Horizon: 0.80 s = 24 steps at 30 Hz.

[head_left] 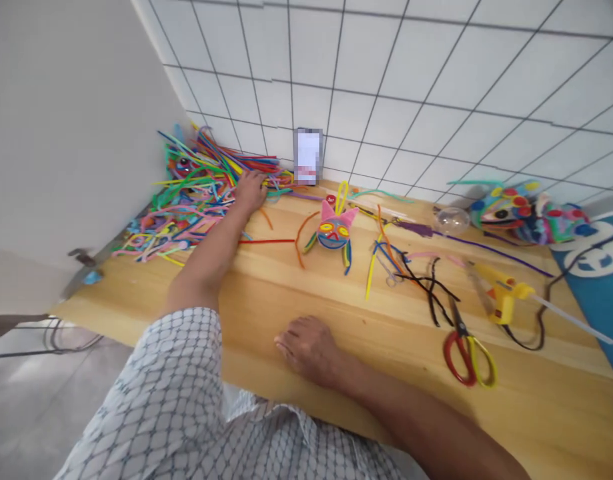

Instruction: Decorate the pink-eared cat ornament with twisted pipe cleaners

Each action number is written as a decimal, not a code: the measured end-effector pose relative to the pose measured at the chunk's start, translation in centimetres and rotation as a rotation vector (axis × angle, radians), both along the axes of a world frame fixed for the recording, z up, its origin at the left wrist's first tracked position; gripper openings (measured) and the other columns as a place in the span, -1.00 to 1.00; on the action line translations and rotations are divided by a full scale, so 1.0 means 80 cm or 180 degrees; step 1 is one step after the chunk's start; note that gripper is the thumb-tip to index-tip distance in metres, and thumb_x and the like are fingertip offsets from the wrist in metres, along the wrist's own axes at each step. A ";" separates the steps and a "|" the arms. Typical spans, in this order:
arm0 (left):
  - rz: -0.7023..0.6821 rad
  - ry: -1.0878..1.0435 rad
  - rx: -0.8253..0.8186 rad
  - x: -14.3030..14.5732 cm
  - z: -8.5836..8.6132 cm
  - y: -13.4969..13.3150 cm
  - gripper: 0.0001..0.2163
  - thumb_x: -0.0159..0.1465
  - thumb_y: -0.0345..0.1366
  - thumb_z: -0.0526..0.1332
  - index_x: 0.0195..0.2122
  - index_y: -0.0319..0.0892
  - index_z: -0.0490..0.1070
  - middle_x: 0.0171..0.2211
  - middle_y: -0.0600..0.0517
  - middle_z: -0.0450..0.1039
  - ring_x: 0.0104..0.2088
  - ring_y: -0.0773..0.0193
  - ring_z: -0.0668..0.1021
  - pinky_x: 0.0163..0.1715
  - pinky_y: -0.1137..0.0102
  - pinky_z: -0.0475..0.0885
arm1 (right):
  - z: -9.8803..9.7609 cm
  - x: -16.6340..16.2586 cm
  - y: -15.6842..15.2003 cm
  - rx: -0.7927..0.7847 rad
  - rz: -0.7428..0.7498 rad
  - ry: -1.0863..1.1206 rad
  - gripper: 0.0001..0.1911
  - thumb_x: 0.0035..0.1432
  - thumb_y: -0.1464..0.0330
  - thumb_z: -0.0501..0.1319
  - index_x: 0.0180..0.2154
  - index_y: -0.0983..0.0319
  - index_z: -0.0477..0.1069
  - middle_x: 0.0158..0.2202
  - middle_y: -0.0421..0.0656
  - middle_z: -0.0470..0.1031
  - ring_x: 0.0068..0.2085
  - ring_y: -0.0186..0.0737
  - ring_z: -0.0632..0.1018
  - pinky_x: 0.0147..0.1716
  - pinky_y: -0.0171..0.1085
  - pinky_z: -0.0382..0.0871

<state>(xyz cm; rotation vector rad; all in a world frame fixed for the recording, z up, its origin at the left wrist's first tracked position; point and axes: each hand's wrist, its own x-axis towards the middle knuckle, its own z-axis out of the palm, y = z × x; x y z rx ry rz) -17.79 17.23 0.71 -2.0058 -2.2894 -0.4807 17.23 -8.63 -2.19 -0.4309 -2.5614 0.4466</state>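
Observation:
At the right edge of a heap of colourful pipe cleaners [186, 193], my left hand [252, 192] reaches in with its fingers bent down over the stems. Its fingertips are lost among them, so what they hold, if anything, is hidden. My right hand [309, 348] rests on the wooden table [266, 293] near the front edge, fingers curled in and nothing visible in them. Beyond it lies a small cat-like ornament [335, 232] with pink ears, yellow-ringed eyes, a yellow loop on top and striped dangling limbs. Beside the ornament is a curved orange pipe cleaner [299, 241].
A phone [308, 157] leans on the tiled wall. To the right are loose black pipe cleaners [431, 287], scissors [467, 357] with red and yellow handles, a yellow glue gun [503, 300] with its cord, a clear plastic dome [452, 220] and colourful figures [506, 210].

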 end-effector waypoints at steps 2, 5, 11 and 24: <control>-0.0021 0.0028 0.0064 0.001 -0.001 0.000 -0.53 0.40 -0.33 0.01 0.30 -0.29 0.38 0.34 -0.14 0.39 0.34 0.13 0.33 0.39 0.11 0.09 | 0.000 0.000 0.000 0.0036 -0.0026 0.0015 -0.85 0.32 0.42 0.31 -0.35 0.21 0.49 -0.43 -0.19 0.55 -0.36 -0.23 0.52 -0.31 -0.23 0.24; -0.0043 0.0094 0.0149 -0.002 -0.004 0.001 -0.51 0.40 -0.33 0.00 0.30 -0.27 0.42 0.33 -0.19 0.39 0.35 0.04 0.35 0.38 0.11 0.14 | 0.000 -0.002 0.000 0.0096 -0.0052 -0.0012 -0.85 0.31 0.44 0.30 -0.36 0.21 0.48 -0.43 -0.20 0.54 -0.37 -0.24 0.51 -0.31 -0.23 0.24; -0.0158 0.0124 0.0270 -0.008 -0.011 0.006 -0.54 0.38 -0.37 0.03 0.25 -0.26 0.48 0.29 -0.21 0.44 0.30 -0.02 0.40 0.37 0.09 0.18 | -0.001 -0.008 -0.001 0.0229 -0.0147 0.0092 -0.79 0.36 0.44 0.24 -0.38 0.21 0.48 -0.46 -0.20 0.52 -0.40 -0.24 0.50 -0.33 -0.21 0.25; -0.0149 -0.0061 0.0291 -0.004 -0.002 -0.002 -0.58 0.37 -0.40 0.09 0.20 -0.30 0.52 0.23 -0.29 0.47 0.21 -0.06 0.44 0.27 0.06 0.29 | 0.015 -0.007 -0.001 0.0208 -0.0087 0.0162 -0.74 0.46 0.42 0.14 -0.31 0.21 0.51 -0.46 -0.16 0.55 -0.40 -0.22 0.55 -0.36 -0.23 0.35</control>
